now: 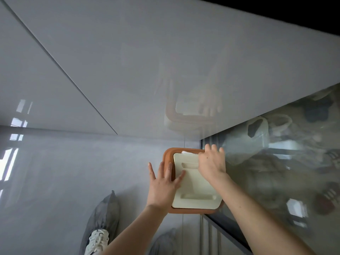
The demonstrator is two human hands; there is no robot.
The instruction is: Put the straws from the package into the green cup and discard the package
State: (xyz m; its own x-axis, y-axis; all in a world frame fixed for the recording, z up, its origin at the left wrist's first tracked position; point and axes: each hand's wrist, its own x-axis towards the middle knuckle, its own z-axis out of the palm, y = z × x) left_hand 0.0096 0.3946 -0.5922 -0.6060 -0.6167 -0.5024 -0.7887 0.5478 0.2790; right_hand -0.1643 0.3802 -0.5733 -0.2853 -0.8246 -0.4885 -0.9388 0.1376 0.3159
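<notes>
A bin with a cream swing lid (195, 183) and an orange rim (168, 153) stands on the floor below me. My left hand (163, 183) lies flat on the lid's left edge, fingers spread. My right hand (212, 162) presses on the lid's far right corner, its fingers stretched past the rim. A white scrap of the package (187, 152) pokes out at the lid's far edge, right beside my right thumb. Neither the green cup nor the straws are in view.
A glossy grey cabinet front (128, 70) rises behind the bin and reflects it. To the right is a glass panel (285, 162) with a dark frame. My feet in grey shoe covers (103, 218) stand on the pale floor at the lower left.
</notes>
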